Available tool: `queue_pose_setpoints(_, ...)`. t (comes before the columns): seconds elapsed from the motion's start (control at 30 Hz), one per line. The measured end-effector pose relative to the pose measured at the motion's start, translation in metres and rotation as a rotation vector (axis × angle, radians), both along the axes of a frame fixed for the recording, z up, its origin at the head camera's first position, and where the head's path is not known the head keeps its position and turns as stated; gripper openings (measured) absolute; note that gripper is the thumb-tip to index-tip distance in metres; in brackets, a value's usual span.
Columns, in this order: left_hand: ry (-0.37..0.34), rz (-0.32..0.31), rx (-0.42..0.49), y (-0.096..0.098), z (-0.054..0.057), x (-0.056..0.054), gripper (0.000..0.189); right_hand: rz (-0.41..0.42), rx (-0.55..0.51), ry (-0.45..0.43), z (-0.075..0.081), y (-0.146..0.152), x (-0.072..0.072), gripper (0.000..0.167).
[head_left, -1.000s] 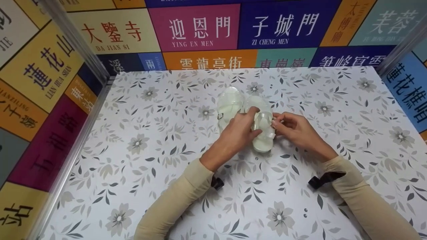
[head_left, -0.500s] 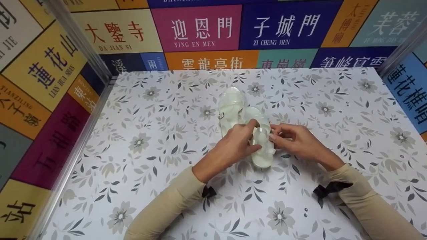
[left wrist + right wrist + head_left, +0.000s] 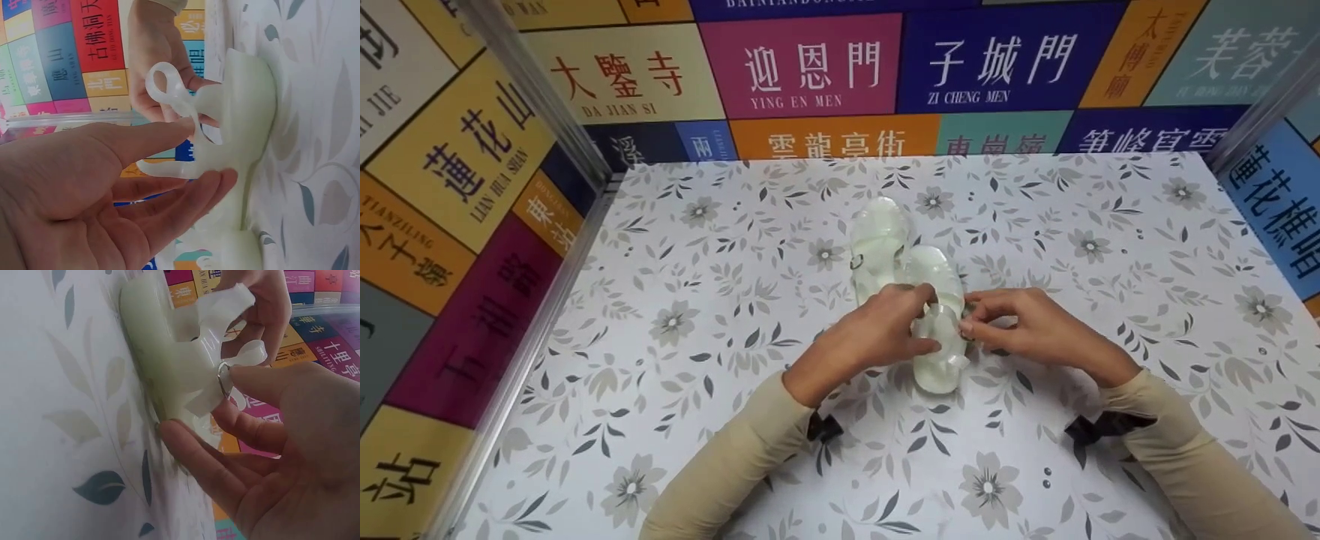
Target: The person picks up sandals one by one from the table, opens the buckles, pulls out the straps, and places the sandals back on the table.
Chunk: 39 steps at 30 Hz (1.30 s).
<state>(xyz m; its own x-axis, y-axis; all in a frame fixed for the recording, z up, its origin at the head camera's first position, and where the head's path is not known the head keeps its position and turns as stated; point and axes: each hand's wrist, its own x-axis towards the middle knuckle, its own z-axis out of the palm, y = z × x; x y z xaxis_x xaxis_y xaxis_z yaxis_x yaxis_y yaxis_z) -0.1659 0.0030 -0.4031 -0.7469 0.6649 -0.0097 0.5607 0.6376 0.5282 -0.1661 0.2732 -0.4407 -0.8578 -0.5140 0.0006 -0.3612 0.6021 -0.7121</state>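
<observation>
A pale, translucent jelly sandal (image 3: 941, 367) lies sole down on the table, its heel towards me. My left hand (image 3: 874, 326) holds it from the left; in the left wrist view the thumb touches a looped strap (image 3: 176, 97) and the fingertips rest along the side of the sole. On the right side, my right hand (image 3: 1031, 326) pinches the strap by a small metal buckle (image 3: 224, 379), thumb against it, with one fingertip low by the sole. The matching sandal (image 3: 879, 240) lies just behind to the left, partly hidden by my left hand.
A white cloth with grey flowers and leaves (image 3: 675, 322) covers the table. Panels with coloured sign blocks (image 3: 802, 64) stand along the back and both sides. Dark wrist straps (image 3: 1110, 426) circle the beige sleeves.
Both hands have drawn the nearer sandal towards me and slightly left, away from the toe of the other sandal, which has stayed in place. The hold looks much the same.
</observation>
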Motion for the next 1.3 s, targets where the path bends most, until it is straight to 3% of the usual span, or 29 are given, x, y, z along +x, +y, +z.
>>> queue_pose_setpoints(0.1, 0.035, -0.015, 0.023, 0.001, 0.005, 0.001, 0.044, 0.064, 0.004, 0.0, -0.001, 0.004, -0.001, 0.018)
queue_pose_setpoints(0.23, 0.094, -0.042, 0.05, 0.009, 0.007, 0.001, 0.038, 0.225, -0.083, -0.142, -0.008, 0.011, -0.008, 0.006)
queue_pose_setpoints(0.4, 0.105, -0.037, 0.004, 0.022, 0.003, -0.002, 0.025, 0.356, -0.237, -0.318, -0.022, 0.023, -0.018, 0.012)
queue_pose_setpoints(0.63, 0.089, -0.021, 0.023, 0.038, -0.012, -0.007, 0.019, 0.344, -0.283, -0.362, -0.031, 0.036, -0.025, 0.013)
queue_pose_setpoints(0.83, 0.058, 0.011, 0.075, 0.039, -0.024, -0.011, 0.017, 0.325, -0.338, -0.406, -0.037, 0.04, -0.028, 0.015)
queue_pose_setpoints(1.03, 0.017, -0.065, 0.172, 0.031, -0.042, -0.016, 0.021, 0.288, -0.378, -0.478, -0.041, 0.041, -0.026, 0.015)
queue_pose_setpoints(1.3, 0.105, -0.134, 0.2, 0.027, -0.044, -0.019, 0.024, 0.327, -0.418, -0.415, -0.044, 0.035, -0.023, 0.013)
